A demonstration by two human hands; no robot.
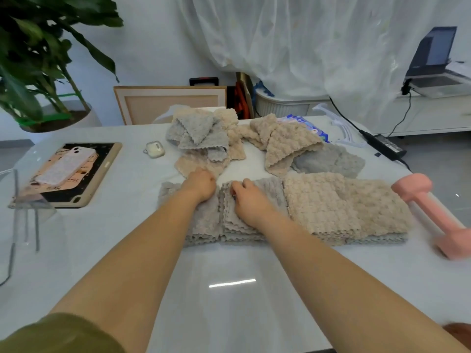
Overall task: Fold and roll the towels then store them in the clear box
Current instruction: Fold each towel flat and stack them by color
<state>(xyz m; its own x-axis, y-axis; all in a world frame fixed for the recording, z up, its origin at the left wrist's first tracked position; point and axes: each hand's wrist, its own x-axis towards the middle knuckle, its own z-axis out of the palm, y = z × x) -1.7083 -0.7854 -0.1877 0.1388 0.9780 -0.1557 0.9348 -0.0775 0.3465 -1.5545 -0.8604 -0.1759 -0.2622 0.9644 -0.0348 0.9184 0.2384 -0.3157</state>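
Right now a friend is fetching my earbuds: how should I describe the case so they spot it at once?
On the white table, look between the tablet on the left and the heap of unfolded towels. The earbud case lies there alone: small, white, rounded, unlike the flat tablet and soft towels.

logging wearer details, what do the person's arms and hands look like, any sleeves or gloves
The left hand and right hand wear no gloves or watch that shows, and the arms behind them are bare. An olive-green sleeve shows only at the left upper arm.
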